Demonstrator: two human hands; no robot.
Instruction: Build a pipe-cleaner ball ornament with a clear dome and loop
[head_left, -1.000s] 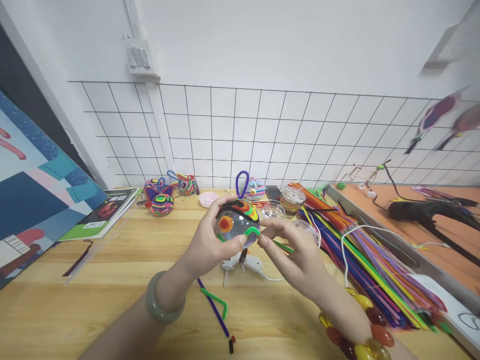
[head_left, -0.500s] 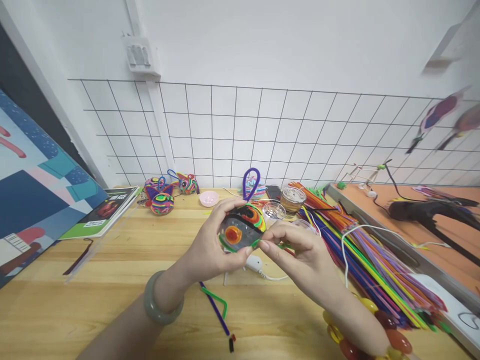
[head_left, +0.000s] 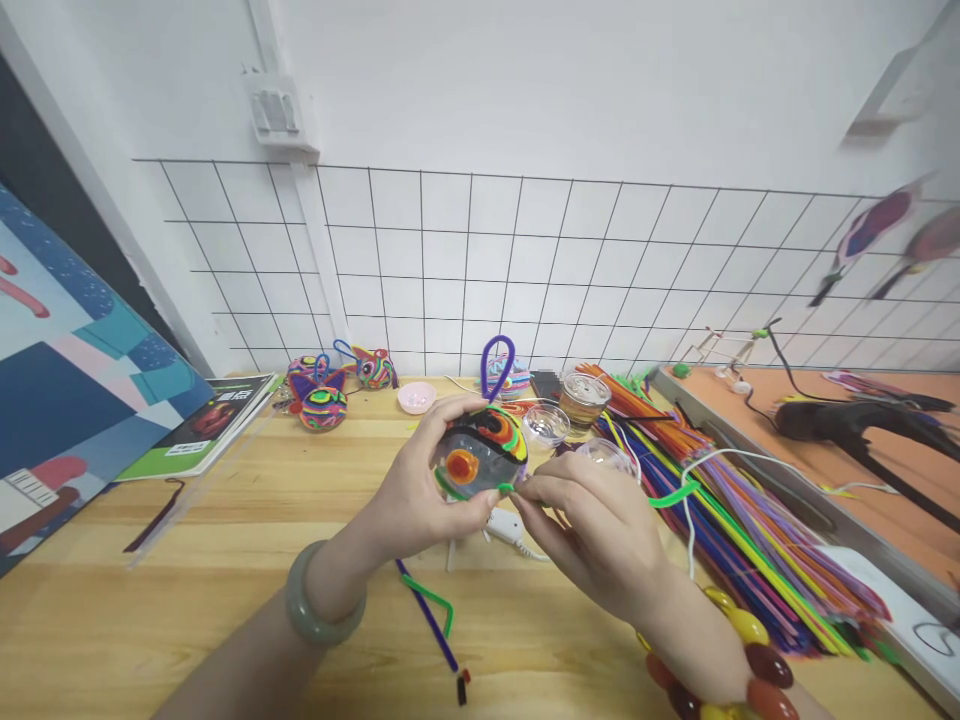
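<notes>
My left hand (head_left: pixel 420 490) is wrapped round a clear plastic ball (head_left: pixel 486 470) partly covered in coloured pipe cleaner, with an orange round spot on its bare side and a purple loop (head_left: pixel 498 366) standing on top. At the ball's lower right edge, my right hand (head_left: pixel 600 520) pinches a green pipe cleaner (head_left: pixel 673 495); its tail sticks out to the right behind the hand. Below the ball, a white glue gun (head_left: pixel 507 526) with a cord lies on the table, partly hidden. Cut purple and green pipe cleaner pieces (head_left: pixel 431 615) lie nearer to me.
Many pipe cleaners (head_left: pixel 750 540) are heaped on the right, beside an orange-topped surface (head_left: pixel 847 440). Finished wrapped ornaments (head_left: pixel 322 405), a pink dish (head_left: pixel 416 398) and clear cups (head_left: pixel 585 400) stand along the back. A magazine (head_left: pixel 202 425) lies on the left.
My right hand has turned and shifted slightly right. The green pipe cleaner's tail now shows to the right of it. My left hand and the ball have hardly moved.
</notes>
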